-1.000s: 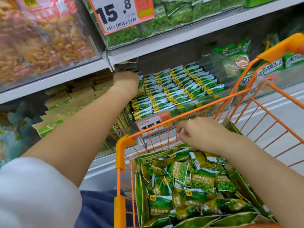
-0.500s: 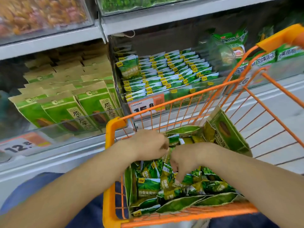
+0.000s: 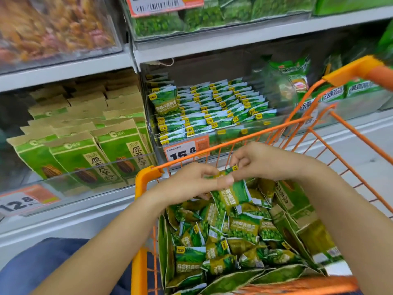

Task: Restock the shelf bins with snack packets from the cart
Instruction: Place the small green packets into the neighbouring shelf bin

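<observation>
Packets nearest, glossy green foil pillows, crinkled and heaped loose in a cardboard-lined orange cart of thin wire grid with thick rounded plastic corners. Above the heap, left hand and right hand together over the cart's front part, fingers curled. Held packet pinched between them: left thumb and fingers on its top edge, right fingertips on the upper corner with the yellow tag, body hanging tilted just above the pile. Bare forearms angled in from both lower corners; blue fabric at lower left.

Beyond the cart's front rail, clear plastic shelf bin packed with the same flat green packets, upright in tight overlapping rows, small yellow squares on their corners; one packet at the left end face forward. Orange and white price tag on the bin's front, printed 15.8. Left of it, another clear bin of matte kraft-paper bags with green panels, stacked leaning back, and a 12.8 tag below. Higher, grey metal shelf edges, transparent bins of blurred golden-brown snacks and green peas.
</observation>
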